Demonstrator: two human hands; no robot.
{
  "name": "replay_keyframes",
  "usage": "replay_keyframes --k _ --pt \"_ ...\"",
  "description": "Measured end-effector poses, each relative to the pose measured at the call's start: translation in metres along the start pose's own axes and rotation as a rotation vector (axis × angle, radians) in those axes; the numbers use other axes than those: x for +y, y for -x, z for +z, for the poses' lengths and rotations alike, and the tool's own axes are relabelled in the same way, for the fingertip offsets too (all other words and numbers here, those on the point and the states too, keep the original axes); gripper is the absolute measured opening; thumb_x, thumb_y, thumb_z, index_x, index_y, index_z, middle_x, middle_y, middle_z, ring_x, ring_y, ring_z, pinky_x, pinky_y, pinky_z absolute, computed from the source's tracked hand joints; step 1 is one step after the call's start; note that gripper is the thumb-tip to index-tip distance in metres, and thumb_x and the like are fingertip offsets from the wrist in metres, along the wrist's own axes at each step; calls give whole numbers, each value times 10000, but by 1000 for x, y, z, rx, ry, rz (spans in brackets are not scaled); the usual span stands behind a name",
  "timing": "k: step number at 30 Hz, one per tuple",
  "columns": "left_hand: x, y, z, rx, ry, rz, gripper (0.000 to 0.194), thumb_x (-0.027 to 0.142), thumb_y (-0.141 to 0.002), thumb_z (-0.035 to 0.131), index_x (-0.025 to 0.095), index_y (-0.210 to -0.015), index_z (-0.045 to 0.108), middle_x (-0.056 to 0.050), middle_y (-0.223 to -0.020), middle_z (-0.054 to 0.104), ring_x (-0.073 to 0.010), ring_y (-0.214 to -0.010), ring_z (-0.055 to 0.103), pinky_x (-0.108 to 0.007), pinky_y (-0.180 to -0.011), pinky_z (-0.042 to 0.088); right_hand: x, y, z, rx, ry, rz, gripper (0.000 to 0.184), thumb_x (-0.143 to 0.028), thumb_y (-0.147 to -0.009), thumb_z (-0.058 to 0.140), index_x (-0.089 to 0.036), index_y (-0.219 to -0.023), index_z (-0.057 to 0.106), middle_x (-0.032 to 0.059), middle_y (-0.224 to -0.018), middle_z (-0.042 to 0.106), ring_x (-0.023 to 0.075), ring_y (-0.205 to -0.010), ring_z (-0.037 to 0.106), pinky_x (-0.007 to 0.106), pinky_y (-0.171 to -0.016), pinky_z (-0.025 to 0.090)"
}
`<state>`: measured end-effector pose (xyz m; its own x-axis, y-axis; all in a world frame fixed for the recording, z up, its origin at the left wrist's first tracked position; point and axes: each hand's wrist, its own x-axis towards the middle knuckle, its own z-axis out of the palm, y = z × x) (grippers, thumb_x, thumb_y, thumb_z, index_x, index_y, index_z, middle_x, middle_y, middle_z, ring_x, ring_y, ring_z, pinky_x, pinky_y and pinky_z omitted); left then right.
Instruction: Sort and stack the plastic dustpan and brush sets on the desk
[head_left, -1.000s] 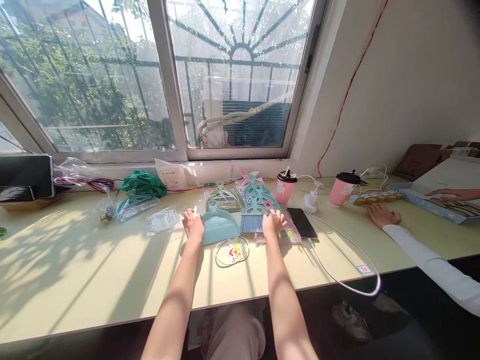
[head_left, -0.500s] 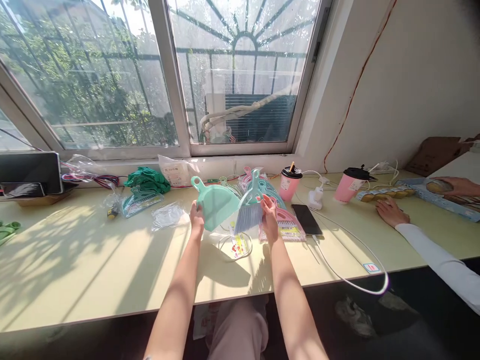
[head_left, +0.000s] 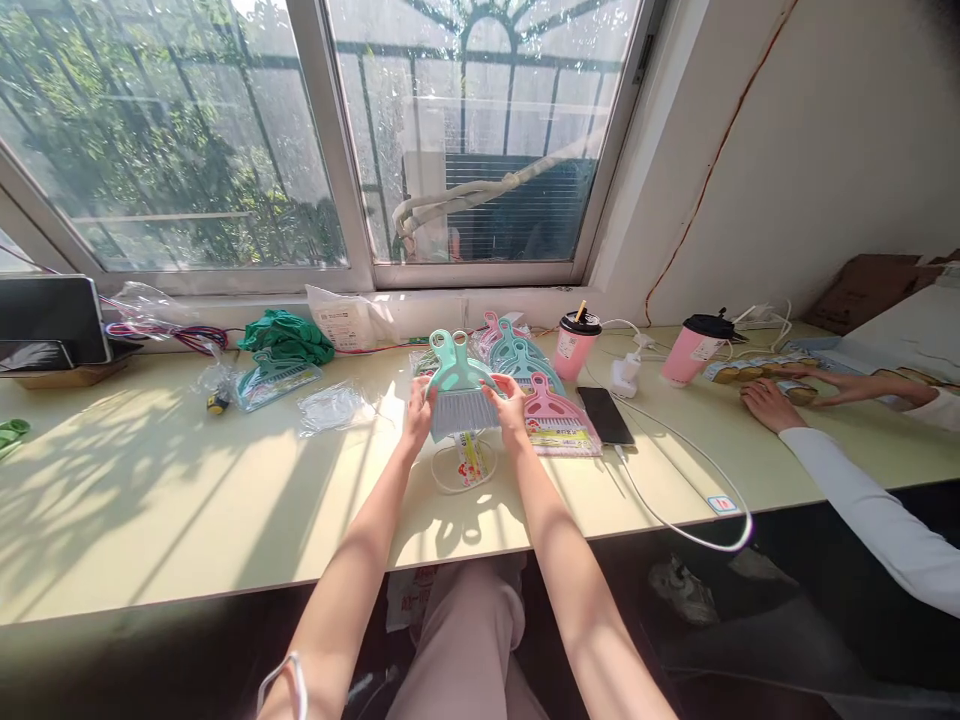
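Just above the table, a mint-green hand brush with grey bristles lies against a matching dustpan, most of which the brush covers. My left hand grips the dustpan's left side. On the other side, my right hand is closed on the brush's right end. Their two looped handles stick up side by side. Beneath them on the table lie a printed label card and a thin white loop. Right of my right hand rests a packaged pink brush-and-dustpan set, with several green and pink sets behind it.
A black phone on a white cable, a white charger and two pink cups stand to the right. A co-worker's hands handle round items there. Leftward lie clear plastic bags, a green cloth bundle and a tape measure.
The dustpan and brush, apart on the table at first, were lifted and brought together, the brush now overlapping the pan. My hands moved closer. The co-worker's second hand reached toward the first.
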<state>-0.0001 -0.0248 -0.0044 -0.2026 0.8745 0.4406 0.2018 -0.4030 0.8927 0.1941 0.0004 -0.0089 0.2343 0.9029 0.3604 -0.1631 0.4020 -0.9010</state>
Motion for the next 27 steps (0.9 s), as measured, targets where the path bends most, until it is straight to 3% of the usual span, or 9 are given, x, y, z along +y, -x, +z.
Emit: replay_keyframes --k 5,8,10,14,18,21,24,27 --pt "1 8 14 -123 53 -9 483 584 -827 769 239 -1063 526 17 -802 663 -158 -690 562 -287 -673 426 0 -2 -8 115 209 -32 427 -574 -718 844 -227 -955 765 96 -1077 773 273 -1075 699 478 -1056 529" --pt "4 10 13 -132 37 27 487 564 -820 760 233 -1109 550 28 -778 647 -156 -682 553 -289 -688 429 2 -3 -11 118 288 -24 351 -489 -725 840 -228 -956 794 84 -1107 759 255 -1027 661 459 -1031 513" --pt "6 9 11 -137 3 44 497 538 -818 764 226 -1160 583 -7 -871 707 -181 -760 619 -305 -738 470 2 -2 -11 125 290 -7 328 -433 -722 836 -221 -969 798 79 -1091 759 245 -993 641 441 -1005 507" --pt "10 9 9 -158 -81 108 579 436 -772 826 213 -1271 637 -109 -1243 755 -281 -1061 696 -382 -925 527 -2 1 -7 173 346 21 300 -375 -747 809 -213 -999 782 70 -1023 750 248 -985 622 452 -1019 484" --pt "13 11 12 -147 -85 123 509 431 -819 768 228 -1273 660 -98 -1243 761 -288 -1035 709 -412 -929 541 -12 4 -5 212 493 -41 296 -373 -770 817 -256 -1031 739 92 -1218 718 300 -1225 593 556 -1175 371" --pt "17 14 14 -178 -68 137 502 480 -841 742 222 -1264 661 -95 -1194 764 -268 -1001 702 -396 -906 544 -17 4 -8 108 389 -108 376 -426 -767 821 -287 -1104 727 90 -1358 692 316 -1384 525 544 -1198 377" --pt "22 15 12 -208 -60 145 515 526 -845 727 221 -1253 649 -95 -1182 757 -268 -1044 687 -377 -905 537 -19 2 -12 -89 184 -67 397 -460 -736 817 -271 -1082 766 80 -1241 767 302 -1245 639 484 -1124 481" --pt "25 12 10 -235 -39 143 627 555 -759 801 214 -1265 652 -118 -1268 731 -302 -1141 678 -377 -935 537 -20 0 -13 -106 112 -36 415 -437 -672 845 -251 -1040 803 66 -1154 805 290 -1135 691 464 -1095 517"
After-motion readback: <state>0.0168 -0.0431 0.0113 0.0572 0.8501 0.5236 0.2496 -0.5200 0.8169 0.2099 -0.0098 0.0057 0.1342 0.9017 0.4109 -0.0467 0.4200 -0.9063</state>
